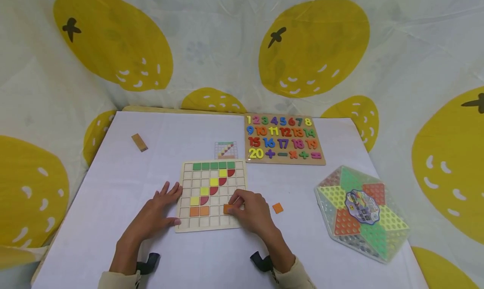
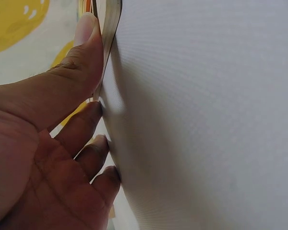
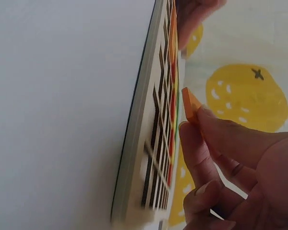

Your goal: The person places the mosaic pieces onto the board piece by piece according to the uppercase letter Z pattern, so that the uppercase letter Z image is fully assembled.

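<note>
A pale wooden grid board point(image 1: 239, 180) lies on the white table. In it sit a row of green square tiles point(image 1: 214, 166), a diagonal of yellow squares point(image 1: 204, 191) with red quarter-round tiles point(image 1: 214, 190) beside them, and two orange squares point(image 1: 199, 211) at lower left. My right hand point(image 1: 252, 208) pinches another orange square tile point(image 3: 189, 106) between thumb and fingers, close over the board's lower right. Spread along the left edge, my left hand point(image 1: 156, 210) touches the board with thumb and fingertips. To the right lies a loose orange tile point(image 1: 277, 208).
Behind the board is a small printed pattern card point(image 1: 226, 148), with a number puzzle board point(image 1: 285, 137) to its right. A hexagonal Chinese checkers set point(image 1: 363, 213) lies at the right. At far left is a small brown wooden block point(image 1: 139, 142). Fruit-print cloth point(image 1: 211, 37) hangs behind.
</note>
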A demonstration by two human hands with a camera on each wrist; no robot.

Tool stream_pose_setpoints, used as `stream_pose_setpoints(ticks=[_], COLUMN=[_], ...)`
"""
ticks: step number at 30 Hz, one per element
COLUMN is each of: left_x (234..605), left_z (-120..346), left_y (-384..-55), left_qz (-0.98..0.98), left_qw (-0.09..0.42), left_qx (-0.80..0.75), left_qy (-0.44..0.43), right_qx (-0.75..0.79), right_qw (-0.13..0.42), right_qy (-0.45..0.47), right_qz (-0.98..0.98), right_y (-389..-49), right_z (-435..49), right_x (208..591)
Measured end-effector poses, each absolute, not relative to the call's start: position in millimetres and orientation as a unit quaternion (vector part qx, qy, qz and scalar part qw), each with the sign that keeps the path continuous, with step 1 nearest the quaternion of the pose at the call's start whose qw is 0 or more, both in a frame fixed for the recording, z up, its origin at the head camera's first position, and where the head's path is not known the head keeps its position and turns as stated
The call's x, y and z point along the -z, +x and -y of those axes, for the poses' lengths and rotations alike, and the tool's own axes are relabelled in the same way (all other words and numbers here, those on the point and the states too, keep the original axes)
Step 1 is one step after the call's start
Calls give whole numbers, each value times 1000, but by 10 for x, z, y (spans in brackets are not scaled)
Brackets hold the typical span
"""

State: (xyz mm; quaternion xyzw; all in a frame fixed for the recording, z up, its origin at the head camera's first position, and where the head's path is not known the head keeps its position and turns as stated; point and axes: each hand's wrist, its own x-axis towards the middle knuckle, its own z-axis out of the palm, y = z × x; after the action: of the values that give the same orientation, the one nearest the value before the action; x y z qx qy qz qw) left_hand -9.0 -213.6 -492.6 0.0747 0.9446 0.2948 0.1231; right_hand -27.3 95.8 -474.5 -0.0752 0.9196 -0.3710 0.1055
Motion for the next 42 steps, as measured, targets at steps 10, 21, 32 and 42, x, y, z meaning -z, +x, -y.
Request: stream_pose_setpoints(ticks=[10, 21, 32, 42], left_x=[4959, 4950, 4965, 4943], left_z=[2135, 2143, 2147, 2156], left_y=[-90, -90, -80, -98], left_qz=[-944, -945, -946, -946], left_qw=[124, 120, 122, 120], left_qx=[-296, -295, -292, -290], left_qy=[72, 75, 72, 79], right_qx=[345, 311, 341, 316], right_qw=[113, 119, 121, 92], right_qy=[-81, -107, -112, -29], right_qz=[-928, -937, -926, -944], right_y=[-326, -358, -302, -252], right_z=[-580, -498, -785, -1452], right_x=[4827, 4826, 4803, 4755])
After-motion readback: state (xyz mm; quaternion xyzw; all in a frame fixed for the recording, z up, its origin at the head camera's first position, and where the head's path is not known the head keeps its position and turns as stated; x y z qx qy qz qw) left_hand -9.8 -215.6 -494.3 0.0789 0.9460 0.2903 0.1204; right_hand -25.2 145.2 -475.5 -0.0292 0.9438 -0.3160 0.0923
